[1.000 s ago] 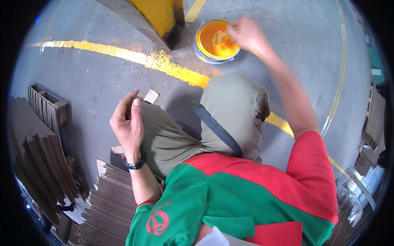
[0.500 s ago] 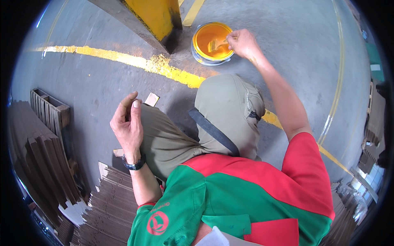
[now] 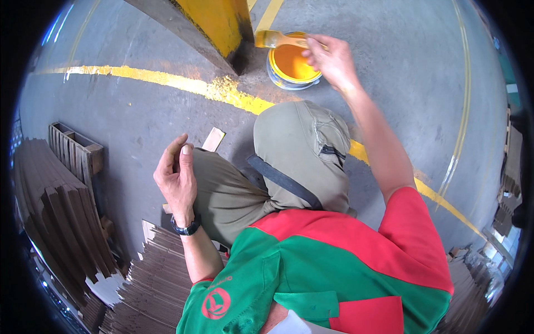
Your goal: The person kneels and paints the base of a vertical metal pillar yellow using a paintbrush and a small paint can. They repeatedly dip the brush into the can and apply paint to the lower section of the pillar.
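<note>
Gripped in my right hand [image 3: 332, 62] is a paintbrush [image 3: 286, 40] with a pale wooden handle. Its bristles point left, past the far rim of a round paint bucket [image 3: 271, 65] with yellow paint inside. The bucket stands on the grey floor beside the foot of a steel column. My left hand [image 3: 178, 175] hovers by my bent left knee, its fingers partly curled and apart, with nothing in it. A dark watch is on that wrist. Between me and the bucket runs a worn yellow floor line [image 3: 183, 83], patchy near the column.
The grey and yellow steel column [image 3: 219, 33] rises just left of the bucket. A wooden pallet [image 3: 78, 147] and stacks of brown cardboard [image 3: 61, 214] stand at the left. A pale flat piece [image 3: 213, 139] lies beyond my left knee. More cardboard [image 3: 470, 284] sits at the lower right.
The paintbrush has come up out of the bucket and swung left, now held above the rim. My left hand has hardly moved.
</note>
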`<state>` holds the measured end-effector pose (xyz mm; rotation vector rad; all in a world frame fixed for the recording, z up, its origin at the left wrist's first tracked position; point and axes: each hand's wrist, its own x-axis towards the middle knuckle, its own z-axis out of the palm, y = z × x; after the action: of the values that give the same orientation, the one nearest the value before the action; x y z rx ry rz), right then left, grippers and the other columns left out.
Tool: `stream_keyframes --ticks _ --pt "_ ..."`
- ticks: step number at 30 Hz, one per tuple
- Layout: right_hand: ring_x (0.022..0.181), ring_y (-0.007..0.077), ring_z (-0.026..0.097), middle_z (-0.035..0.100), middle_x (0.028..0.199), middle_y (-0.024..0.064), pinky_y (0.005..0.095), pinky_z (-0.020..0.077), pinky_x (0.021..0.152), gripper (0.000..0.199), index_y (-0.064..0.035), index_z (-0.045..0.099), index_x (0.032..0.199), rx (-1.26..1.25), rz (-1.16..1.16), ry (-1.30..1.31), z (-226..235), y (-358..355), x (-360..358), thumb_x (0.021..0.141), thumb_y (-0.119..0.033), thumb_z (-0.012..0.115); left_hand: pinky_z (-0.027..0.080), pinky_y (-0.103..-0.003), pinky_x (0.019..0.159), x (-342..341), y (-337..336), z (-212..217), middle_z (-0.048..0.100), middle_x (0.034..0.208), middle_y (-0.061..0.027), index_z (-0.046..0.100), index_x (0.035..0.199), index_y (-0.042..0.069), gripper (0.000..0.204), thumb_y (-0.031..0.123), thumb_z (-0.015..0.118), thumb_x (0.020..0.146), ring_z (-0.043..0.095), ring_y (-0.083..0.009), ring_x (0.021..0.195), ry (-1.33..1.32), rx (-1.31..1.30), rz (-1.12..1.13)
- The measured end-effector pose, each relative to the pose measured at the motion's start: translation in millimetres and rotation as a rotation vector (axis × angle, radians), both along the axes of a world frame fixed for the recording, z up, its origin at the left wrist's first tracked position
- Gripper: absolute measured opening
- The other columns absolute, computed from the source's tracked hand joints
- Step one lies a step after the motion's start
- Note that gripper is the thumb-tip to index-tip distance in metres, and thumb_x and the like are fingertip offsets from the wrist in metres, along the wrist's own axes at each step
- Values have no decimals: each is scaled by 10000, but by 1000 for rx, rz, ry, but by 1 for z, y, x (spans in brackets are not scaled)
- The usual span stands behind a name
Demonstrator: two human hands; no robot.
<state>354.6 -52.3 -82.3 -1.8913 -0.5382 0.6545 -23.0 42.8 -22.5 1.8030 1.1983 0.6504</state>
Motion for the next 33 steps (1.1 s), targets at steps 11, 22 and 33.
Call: stream_keyframes --ticks 11,22,33 --pt "544 244 699 734 764 186 349 554 457 188 124 678 896 -50 -325 427 -72 173 -13 971 16 544 539 -254 835 -15 7 -4 778 978 -74 745 1228 -14 251 151 696 1045 693 -110 926 -31 -12 46" --pt "565 213 694 724 800 183 344 579 481 288 144 639 1109 208 -422 645 -67 116 -75 1062 -115 522 543 -262 838 -36 16 -9 773 988 -76 739 1238 -18 256 149 684 1052 694 -115 925 -9 -22 41" --pt "521 225 608 661 760 179 325 472 434 178 46 538 1121 438 -945 1150 -127 178 -96 1006 -5 412 483 -210 717 -67 24 -18 760 979 -44 740 1261 15 261 180 667 1071 610 -47 820 -53 -22 91"
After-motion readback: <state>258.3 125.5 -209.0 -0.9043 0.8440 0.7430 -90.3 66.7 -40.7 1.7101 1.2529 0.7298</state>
